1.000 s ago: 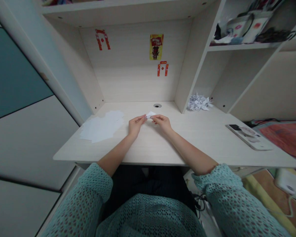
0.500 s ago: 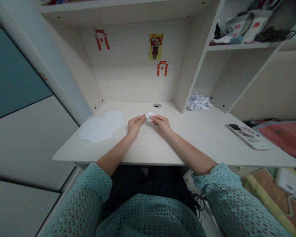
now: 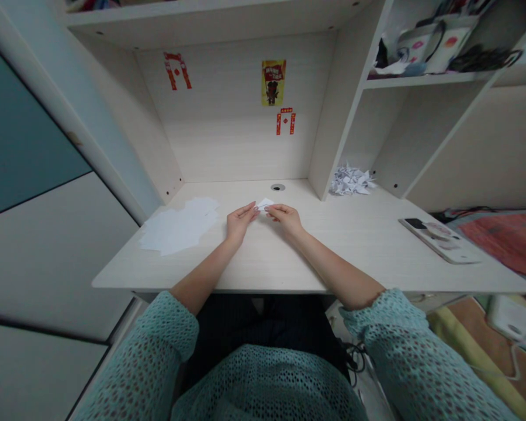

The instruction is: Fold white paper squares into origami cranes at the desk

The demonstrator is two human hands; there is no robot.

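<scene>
A small folded piece of white paper (image 3: 264,203) is held just above the desk, with a peak pointing away from me. My left hand (image 3: 242,221) pinches its left side between thumb and fingers. On its right side, my right hand (image 3: 286,217) grips it with closed fingertips. The fingers cover the lower edges of the paper, so its full shape cannot be made out. Left of my hands, loose white paper sheets (image 3: 179,225) lie spread in an overlapping pile on the desk.
Many small folded white paper pieces (image 3: 352,180) are heaped in the right cubby. A phone (image 3: 438,240) lies at the desk's right side. Behind my hands is a round cable hole (image 3: 278,187). An upright divider (image 3: 346,111) and the desk's front edge (image 3: 267,290) bound the work area.
Both hands keep hold of the folded paper in nearly the same place. The whole view has shifted slightly; nothing was let go.
</scene>
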